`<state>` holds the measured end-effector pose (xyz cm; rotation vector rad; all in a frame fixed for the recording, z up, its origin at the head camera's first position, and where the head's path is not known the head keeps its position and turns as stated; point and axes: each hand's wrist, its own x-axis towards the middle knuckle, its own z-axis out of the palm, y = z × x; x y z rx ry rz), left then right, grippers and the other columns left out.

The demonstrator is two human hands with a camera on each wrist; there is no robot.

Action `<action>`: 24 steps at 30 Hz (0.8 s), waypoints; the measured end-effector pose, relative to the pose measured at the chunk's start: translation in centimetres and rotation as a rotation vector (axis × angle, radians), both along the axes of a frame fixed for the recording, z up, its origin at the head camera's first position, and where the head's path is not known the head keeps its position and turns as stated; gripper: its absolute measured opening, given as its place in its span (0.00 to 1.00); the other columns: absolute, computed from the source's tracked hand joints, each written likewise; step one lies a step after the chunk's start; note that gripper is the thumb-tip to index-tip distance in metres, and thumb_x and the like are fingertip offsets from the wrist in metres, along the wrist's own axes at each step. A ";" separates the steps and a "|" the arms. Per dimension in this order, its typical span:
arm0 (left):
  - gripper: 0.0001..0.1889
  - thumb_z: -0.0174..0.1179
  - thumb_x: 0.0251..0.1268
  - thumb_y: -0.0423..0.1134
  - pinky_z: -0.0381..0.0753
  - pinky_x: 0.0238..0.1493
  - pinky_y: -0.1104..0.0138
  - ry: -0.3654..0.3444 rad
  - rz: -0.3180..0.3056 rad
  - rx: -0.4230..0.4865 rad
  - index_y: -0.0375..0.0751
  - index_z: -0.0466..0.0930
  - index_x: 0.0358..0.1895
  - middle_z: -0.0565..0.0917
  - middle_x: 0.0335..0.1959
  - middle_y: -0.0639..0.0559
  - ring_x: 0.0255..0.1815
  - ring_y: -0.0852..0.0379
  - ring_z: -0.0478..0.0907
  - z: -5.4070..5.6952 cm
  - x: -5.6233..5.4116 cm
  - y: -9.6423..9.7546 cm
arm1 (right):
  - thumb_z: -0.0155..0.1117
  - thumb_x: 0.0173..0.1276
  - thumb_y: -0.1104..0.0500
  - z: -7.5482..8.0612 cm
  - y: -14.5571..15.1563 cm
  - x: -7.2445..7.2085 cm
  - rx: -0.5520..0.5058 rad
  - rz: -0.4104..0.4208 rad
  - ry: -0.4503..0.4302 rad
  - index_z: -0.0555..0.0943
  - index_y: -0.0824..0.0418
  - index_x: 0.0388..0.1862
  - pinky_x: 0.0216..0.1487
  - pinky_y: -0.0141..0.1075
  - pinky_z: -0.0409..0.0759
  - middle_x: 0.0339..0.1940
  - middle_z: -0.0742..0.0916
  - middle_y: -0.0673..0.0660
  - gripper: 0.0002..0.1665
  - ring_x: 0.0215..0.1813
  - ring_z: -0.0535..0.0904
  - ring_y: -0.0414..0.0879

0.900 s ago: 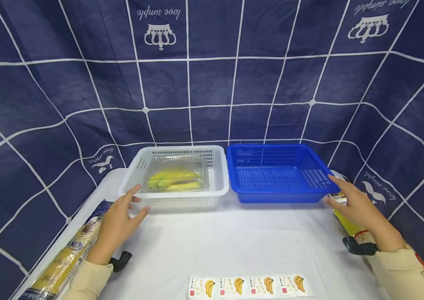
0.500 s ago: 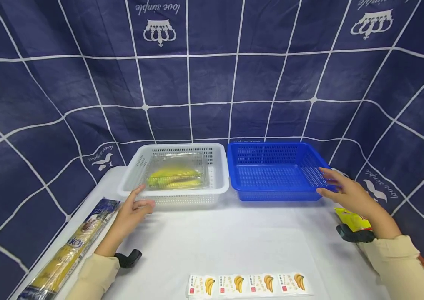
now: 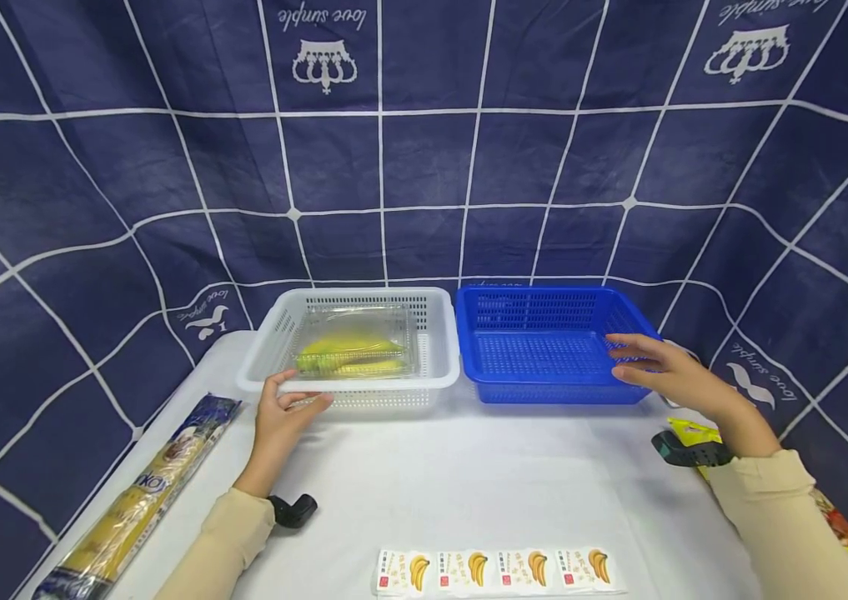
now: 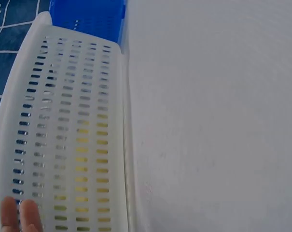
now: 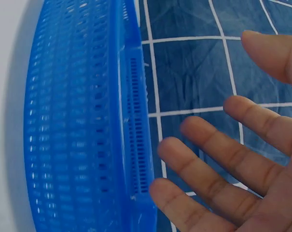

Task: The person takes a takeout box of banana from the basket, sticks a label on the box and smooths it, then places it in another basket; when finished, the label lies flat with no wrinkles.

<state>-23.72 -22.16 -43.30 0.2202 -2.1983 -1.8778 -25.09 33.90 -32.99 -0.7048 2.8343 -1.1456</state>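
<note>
A white plastic basket (image 3: 439,382) stands at the back left of the table, with a clear clamshell box (image 3: 363,321) in it. Yellow-green bananas (image 3: 352,343) show through the lid. My left hand (image 3: 283,417) is at the basket's front left rim, fingers relaxed and holding nothing; in the left wrist view only fingertips (image 4: 30,212) show beside the slotted wall. To the right is a blue plastic basket (image 3: 544,392) with nothing inside. Over its front right corner hovers my right hand (image 3: 667,373), its fingers spread and holding nothing in the right wrist view.
A long yellow-and-blue packet (image 3: 146,492) lies along the left edge. On the right, a yellow bag (image 3: 694,433) is partly hidden by the right arm. A strip of banana-printed labels (image 3: 499,572) lies at the table's front. Dark blue gridded cloth (image 3: 424,158) hangs behind.
Both hands have moved inward: the left rightward along the white basket's front rim, the right leftward from beside the blue basket to over its corner. The baskets stay put.
</note>
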 end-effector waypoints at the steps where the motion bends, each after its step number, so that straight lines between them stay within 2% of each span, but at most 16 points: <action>1: 0.44 0.77 0.66 0.34 0.82 0.39 0.73 0.014 0.013 0.014 0.36 0.59 0.80 0.88 0.42 0.54 0.33 0.70 0.85 0.0 -0.1 0.2 | 0.63 0.83 0.62 0.1 -0.1 -0.1 -0.006 0.007 -0.004 0.66 0.75 0.80 0.54 0.26 0.81 0.70 0.80 0.78 0.34 0.66 0.84 0.61; 4: 0.43 0.78 0.64 0.32 0.82 0.37 0.74 0.050 0.045 0.049 0.33 0.60 0.77 0.87 0.36 0.57 0.31 0.70 0.85 0.0 -0.3 0.8 | 0.62 0.83 0.62 0.3 -0.5 -0.4 -0.020 0.027 -0.005 0.68 0.74 0.79 0.54 0.26 0.82 0.70 0.81 0.76 0.33 0.63 0.83 0.36; 6: 0.43 0.79 0.63 0.32 0.81 0.35 0.74 0.067 0.060 0.056 0.32 0.60 0.75 0.86 0.34 0.58 0.30 0.69 0.84 -0.2 -0.5 1.1 | 0.62 0.83 0.62 0.5 -0.9 -0.5 -0.032 0.041 -0.005 0.68 0.74 0.79 0.55 0.27 0.82 0.71 0.81 0.75 0.32 0.62 0.79 0.27; 11: 0.40 0.79 0.63 0.31 0.82 0.34 0.73 0.095 0.083 0.055 0.32 0.62 0.71 0.86 0.33 0.56 0.28 0.66 0.84 -0.5 -0.7 1.2 | 0.60 0.85 0.61 1.1 -1.9 -1.0 -0.075 0.080 -0.056 0.67 0.72 0.81 0.57 0.27 0.81 0.72 0.80 0.73 0.32 0.66 0.83 0.40; 12: 0.39 0.79 0.63 0.31 0.84 0.34 0.72 0.097 0.084 0.054 0.32 0.62 0.70 0.86 0.33 0.56 0.28 0.65 0.84 -0.5 -0.7 1.2 | 0.59 0.85 0.61 1.1 -2.1 -1.2 -0.090 0.092 -0.070 0.67 0.72 0.81 0.58 0.27 0.81 0.73 0.80 0.73 0.32 0.66 0.83 0.40; 15: 0.38 0.79 0.63 0.31 0.87 0.36 0.69 0.099 0.086 0.045 0.32 0.62 0.69 0.86 0.32 0.57 0.27 0.63 0.86 -0.5 -0.8 1.2 | 0.58 0.85 0.62 1.2 -2.7 -1.7 -0.148 0.132 -0.124 0.65 0.72 0.82 0.59 0.28 0.82 0.74 0.78 0.75 0.32 0.63 0.82 0.32; 17: 0.38 0.79 0.63 0.31 0.88 0.36 0.67 0.100 0.087 0.041 0.32 0.63 0.69 0.87 0.32 0.57 0.26 0.61 0.86 -0.5 -0.8 1.2 | 0.57 0.85 0.62 1.1 -3.2 -2.2 -0.188 0.151 -0.164 0.64 0.73 0.82 0.60 0.30 0.82 0.74 0.77 0.76 0.33 0.62 0.83 0.31; 24: 0.36 0.80 0.63 0.33 0.89 0.34 0.65 0.089 0.081 0.019 0.33 0.64 0.66 0.88 0.33 0.56 0.27 0.52 0.87 -0.5 -1.0 1.0 | 0.58 0.85 0.64 0.2 -5.7 -3.7 -0.302 0.176 -0.276 0.62 0.76 0.82 0.64 0.40 0.85 0.74 0.75 0.79 0.34 0.60 0.85 0.36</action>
